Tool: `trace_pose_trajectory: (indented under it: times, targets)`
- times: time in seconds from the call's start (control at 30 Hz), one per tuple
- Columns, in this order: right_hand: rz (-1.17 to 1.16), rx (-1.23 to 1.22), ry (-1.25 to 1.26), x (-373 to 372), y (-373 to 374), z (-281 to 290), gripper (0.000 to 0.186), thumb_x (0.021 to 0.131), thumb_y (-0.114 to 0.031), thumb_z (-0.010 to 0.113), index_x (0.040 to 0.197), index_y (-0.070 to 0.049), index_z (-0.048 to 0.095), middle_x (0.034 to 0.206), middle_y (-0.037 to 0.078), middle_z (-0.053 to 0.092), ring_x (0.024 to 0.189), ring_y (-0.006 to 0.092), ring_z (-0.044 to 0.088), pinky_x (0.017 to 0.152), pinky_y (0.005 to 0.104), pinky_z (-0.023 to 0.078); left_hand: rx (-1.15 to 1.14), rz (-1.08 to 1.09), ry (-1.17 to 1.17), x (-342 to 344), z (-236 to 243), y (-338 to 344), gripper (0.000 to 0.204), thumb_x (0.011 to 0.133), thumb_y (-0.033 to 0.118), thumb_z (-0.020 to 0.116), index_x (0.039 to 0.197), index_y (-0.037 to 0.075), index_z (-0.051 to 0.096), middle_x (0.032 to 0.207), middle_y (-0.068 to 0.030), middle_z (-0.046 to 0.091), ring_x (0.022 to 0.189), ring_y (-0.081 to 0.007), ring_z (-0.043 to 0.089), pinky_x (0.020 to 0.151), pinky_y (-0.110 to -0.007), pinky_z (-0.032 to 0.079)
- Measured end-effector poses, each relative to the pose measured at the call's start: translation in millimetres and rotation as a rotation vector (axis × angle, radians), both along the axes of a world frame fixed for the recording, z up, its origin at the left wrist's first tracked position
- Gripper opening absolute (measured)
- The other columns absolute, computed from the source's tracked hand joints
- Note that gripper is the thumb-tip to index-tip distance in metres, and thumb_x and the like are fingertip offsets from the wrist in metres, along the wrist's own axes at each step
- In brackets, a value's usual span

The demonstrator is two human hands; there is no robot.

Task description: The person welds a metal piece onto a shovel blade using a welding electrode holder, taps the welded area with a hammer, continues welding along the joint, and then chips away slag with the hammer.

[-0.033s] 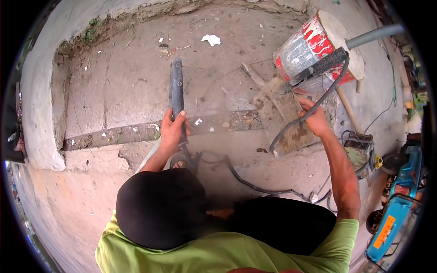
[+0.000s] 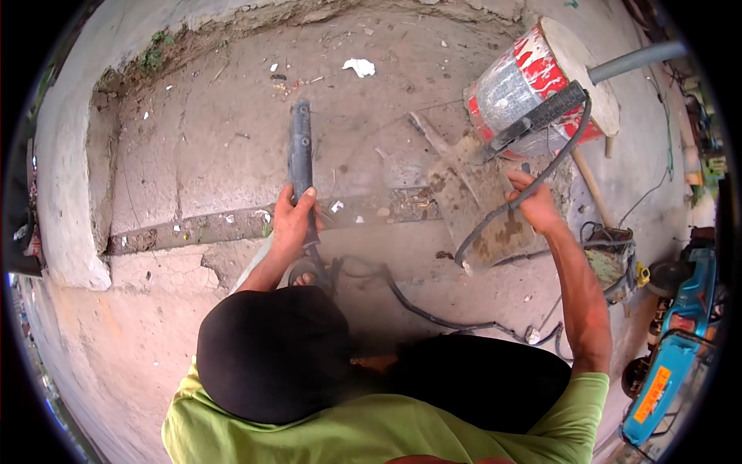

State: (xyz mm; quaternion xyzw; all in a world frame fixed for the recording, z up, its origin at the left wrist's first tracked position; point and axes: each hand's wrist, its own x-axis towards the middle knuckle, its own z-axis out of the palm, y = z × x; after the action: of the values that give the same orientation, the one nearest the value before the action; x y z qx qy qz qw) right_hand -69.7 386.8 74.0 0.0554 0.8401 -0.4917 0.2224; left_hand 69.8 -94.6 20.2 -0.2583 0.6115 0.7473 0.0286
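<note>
My left hand (image 2: 289, 226) is closed round the lower end of a black cylindrical tool handle (image 2: 301, 143), which points away from me. A cable leaves its near end. My right hand (image 2: 535, 203) is closed at the upper right edge of a flat, brown-stained plate (image 2: 495, 228). A thick black cable (image 2: 487, 224) crosses its fingers and seems pinched there; the inside of the grip is hidden. That cable loops up to a ribbed black handle (image 2: 541, 117) in front of the bucket. A small dark end shows above my right fingers.
A red, white and grey bucket (image 2: 514, 89) leans at the back right, a grey pipe (image 2: 638, 60) beside it. Farther right are a wooden handle (image 2: 593, 189), a green metal box (image 2: 610, 259) and a blue power tool (image 2: 668, 348). Another cable (image 2: 433, 315) trails across the floor.
The ribbed handle and its cable loop have shifted slightly left and down. The stained plate has also moved a little left. My left hand and its tool handle have stayed put.
</note>
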Motion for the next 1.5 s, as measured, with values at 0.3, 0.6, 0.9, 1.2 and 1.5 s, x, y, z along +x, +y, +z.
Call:
trace_pose_trajectory:
  times: [0.3, 0.6, 0.9, 1.2, 1.5]
  targets:
    - [0.168, -0.163, -0.098, 34.6, 38.5, -55.5, 0.049, 0.092, 0.0, 0.068, 0.141, -0.003, 0.061, 0.132, 0.007, 0.068, 0.119, 0.0172, 0.063, 0.102, 0.0324, 0.049, 0.016, 0.029, -0.052, 4.2, -4.6, -3.0, 0.029, 0.101, 0.031, 0.066, 0.105, 0.007, 0.05, 0.078, -0.0066, 0.063, 0.053, -0.0159, 0.059, 0.047, -0.032, 0.049]
    - [0.427, 0.442, 0.139, 25.3, 37.0, -49.9, 0.027, 0.102, -0.025, 0.061, 0.112, -0.001, 0.067, 0.092, 0.018, 0.07, 0.093, 0.0338, 0.068, 0.081, 0.0406, 0.051, 0.185, 0.04, -0.17, 13.5, -38.7, -21.7, 0.029, 0.098, 0.03, 0.07, 0.106, 0.01, 0.051, 0.08, -0.0068, 0.064, 0.054, -0.0169, 0.06, 0.047, -0.032, 0.05]
    - [0.267, 0.651, 0.304, 58.6, 5.4, -43.2, 0.039, 0.106, -0.037, 0.054, 0.102, -0.001, 0.068, 0.093, 0.03, 0.067, 0.094, 0.0525, 0.062, 0.078, 0.0531, 0.05, 0.201, 0.073, -0.184, 16.5, -41.9, -40.7, 0.028, 0.099, 0.028, 0.07, 0.107, 0.01, 0.05, 0.079, -0.0057, 0.064, 0.054, -0.016, 0.06, 0.046, -0.033, 0.051]
    - [0.337, 0.749, 0.086, 83.2, -22.0, -49.7, 0.041, 0.104, -0.042, 0.055, 0.106, -0.005, 0.072, 0.091, 0.027, 0.07, 0.09, 0.0478, 0.067, 0.077, 0.0524, 0.053, 0.181, 0.09, -0.149, 16.4, -55.5, -70.3, 0.029, 0.099, 0.029, 0.069, 0.104, 0.01, 0.049, 0.08, -0.0053, 0.065, 0.055, -0.0145, 0.06, 0.045, -0.031, 0.052]
    - [0.338, 0.611, 0.003, 82.2, -28.7, -78.0, 0.042, 0.101, -0.043, 0.058, 0.095, -0.005, 0.072, 0.087, 0.025, 0.071, 0.087, 0.0456, 0.069, 0.076, 0.0519, 0.054, 0.177, 0.069, -0.134, 35.7, -69.7, -99.6, 0.026, 0.101, 0.03, 0.067, 0.106, 0.011, 0.051, 0.079, -0.0038, 0.065, 0.054, -0.0137, 0.061, 0.045, -0.029, 0.051]
